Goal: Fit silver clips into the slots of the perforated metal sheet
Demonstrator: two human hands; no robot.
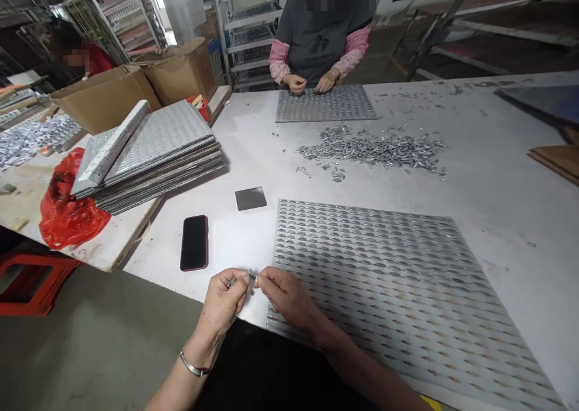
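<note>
Near the table's front edge my left hand (230, 293) is closed, with small grey leaf-shaped pieces partly showing between its fingers. My right hand (283, 290) is closed in a pinch at the end of a small dark piece (252, 277), which spans the two sets of fingertips. Its exact shape is too small to make out. Beside and under my right forearm lies a large grey panel (375, 260). Raised leaf-shaped pieces fill its far rows; its near rows show flatter leaf-shaped spots with brownish marks.
A phone (194, 242) and a small dark plate (251, 198) lie to the left. Beyond the panel spreads a pile of leaf-shaped pieces (380, 149). Across the table a co-worker's hands (312, 84) rest over another panel (325, 106). Stacked panels (181, 134) stand at left.
</note>
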